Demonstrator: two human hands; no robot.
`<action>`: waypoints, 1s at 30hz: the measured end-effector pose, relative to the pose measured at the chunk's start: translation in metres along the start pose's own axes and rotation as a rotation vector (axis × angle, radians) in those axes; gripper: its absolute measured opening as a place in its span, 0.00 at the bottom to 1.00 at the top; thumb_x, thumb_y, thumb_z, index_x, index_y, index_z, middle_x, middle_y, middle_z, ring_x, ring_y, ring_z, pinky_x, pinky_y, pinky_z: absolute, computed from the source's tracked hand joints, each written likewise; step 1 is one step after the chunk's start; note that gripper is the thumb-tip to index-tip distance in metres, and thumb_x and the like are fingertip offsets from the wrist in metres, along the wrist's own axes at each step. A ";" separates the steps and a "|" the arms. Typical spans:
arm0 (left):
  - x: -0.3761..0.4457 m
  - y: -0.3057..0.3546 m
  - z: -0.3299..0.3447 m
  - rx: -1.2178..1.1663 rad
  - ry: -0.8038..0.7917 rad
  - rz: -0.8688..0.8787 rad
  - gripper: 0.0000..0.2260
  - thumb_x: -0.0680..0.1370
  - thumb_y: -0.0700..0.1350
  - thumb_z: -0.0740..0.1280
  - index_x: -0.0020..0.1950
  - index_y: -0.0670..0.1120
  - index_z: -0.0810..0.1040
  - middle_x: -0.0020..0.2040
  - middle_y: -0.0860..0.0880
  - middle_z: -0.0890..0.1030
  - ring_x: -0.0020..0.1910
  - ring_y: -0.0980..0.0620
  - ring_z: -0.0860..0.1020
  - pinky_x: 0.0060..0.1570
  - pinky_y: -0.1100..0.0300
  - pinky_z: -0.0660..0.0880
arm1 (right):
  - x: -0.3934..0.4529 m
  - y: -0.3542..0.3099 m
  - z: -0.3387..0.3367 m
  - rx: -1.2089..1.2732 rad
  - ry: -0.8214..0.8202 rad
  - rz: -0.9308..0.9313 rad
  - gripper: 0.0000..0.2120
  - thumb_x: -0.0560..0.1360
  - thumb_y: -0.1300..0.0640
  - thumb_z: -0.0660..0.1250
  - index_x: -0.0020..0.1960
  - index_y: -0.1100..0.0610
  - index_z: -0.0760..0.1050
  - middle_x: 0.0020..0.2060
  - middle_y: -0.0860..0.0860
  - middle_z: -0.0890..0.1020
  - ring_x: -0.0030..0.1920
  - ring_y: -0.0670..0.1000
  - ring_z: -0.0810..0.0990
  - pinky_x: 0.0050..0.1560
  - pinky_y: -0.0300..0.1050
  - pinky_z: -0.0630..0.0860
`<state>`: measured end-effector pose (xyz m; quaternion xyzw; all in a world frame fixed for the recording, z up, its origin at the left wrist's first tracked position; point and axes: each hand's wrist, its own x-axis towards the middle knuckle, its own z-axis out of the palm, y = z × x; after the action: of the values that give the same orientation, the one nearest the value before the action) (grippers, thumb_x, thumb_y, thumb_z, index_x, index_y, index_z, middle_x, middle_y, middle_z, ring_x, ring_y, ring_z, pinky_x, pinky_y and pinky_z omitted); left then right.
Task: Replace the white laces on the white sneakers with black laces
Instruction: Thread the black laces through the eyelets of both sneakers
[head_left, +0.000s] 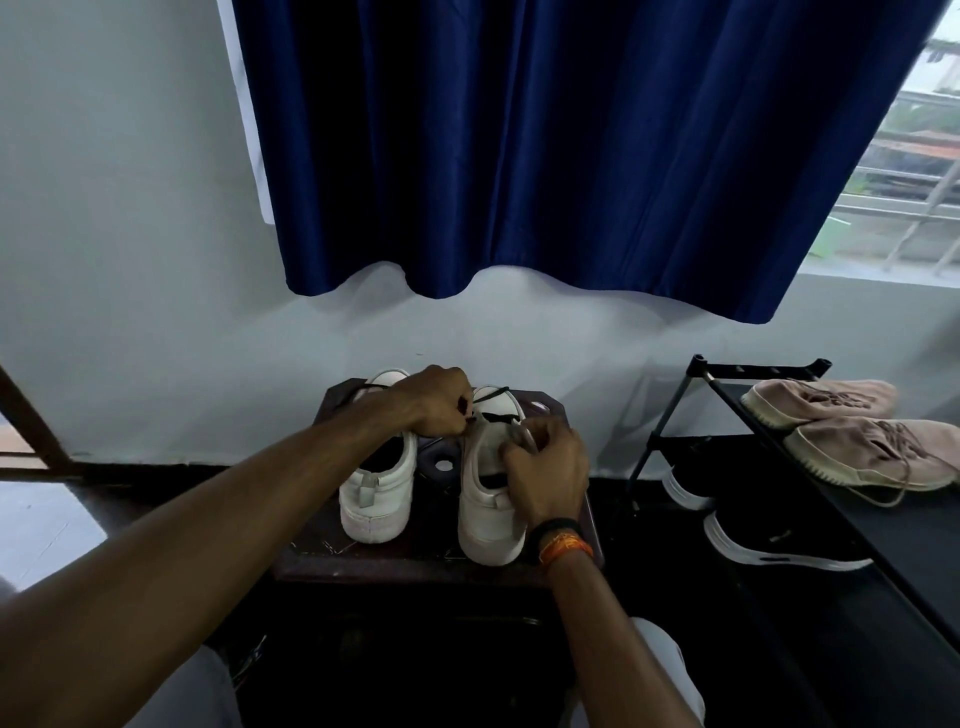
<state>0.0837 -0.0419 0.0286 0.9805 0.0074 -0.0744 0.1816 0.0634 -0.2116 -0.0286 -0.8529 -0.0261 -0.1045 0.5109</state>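
Observation:
Two white sneakers stand heels toward me on a small dark stool (415, 564). The left sneaker (376, 499) sits partly under my left wrist. The right sneaker (485, 512) has a black lace (496, 402) crossing its front eyelets. My left hand (434, 402) is closed, pinching an end of the black lace at the right sneaker's left side. My right hand (545, 467) grips the right sneaker's tongue and right side, fingers curled, with a dark and orange band on its wrist. No white lace is visible.
A black shoe rack (769, 410) stands at the right with a pair of pink sneakers (841, 431) on top and black sneakers (774, 543) below. A blue curtain (545, 156) hangs on the wall behind. My knees are under the stool's near edge.

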 end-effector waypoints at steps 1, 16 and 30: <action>-0.001 0.000 -0.001 -0.015 0.014 0.007 0.05 0.75 0.44 0.72 0.39 0.51 0.82 0.36 0.53 0.79 0.39 0.52 0.76 0.36 0.63 0.68 | 0.002 -0.002 -0.002 -0.022 -0.015 0.034 0.02 0.67 0.55 0.67 0.40 0.52 0.77 0.40 0.50 0.82 0.42 0.52 0.78 0.38 0.43 0.73; -0.012 -0.004 -0.024 -0.047 0.046 -0.047 0.17 0.73 0.49 0.75 0.26 0.50 0.77 0.27 0.54 0.76 0.34 0.53 0.74 0.33 0.62 0.67 | 0.013 -0.001 0.014 -0.276 -0.136 0.059 0.07 0.68 0.57 0.60 0.38 0.57 0.75 0.47 0.63 0.81 0.46 0.63 0.80 0.46 0.50 0.75; 0.004 -0.028 -0.034 0.045 0.229 -0.278 0.11 0.73 0.49 0.75 0.39 0.45 0.76 0.48 0.44 0.83 0.48 0.46 0.80 0.53 0.51 0.78 | 0.044 -0.016 -0.011 0.137 -0.182 0.145 0.10 0.72 0.56 0.65 0.47 0.50 0.86 0.45 0.46 0.86 0.49 0.50 0.82 0.53 0.46 0.79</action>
<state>0.0916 -0.0036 0.0496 0.9759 0.1617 0.0131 0.1457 0.1023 -0.2168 -0.0008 -0.8215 -0.0174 0.0125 0.5699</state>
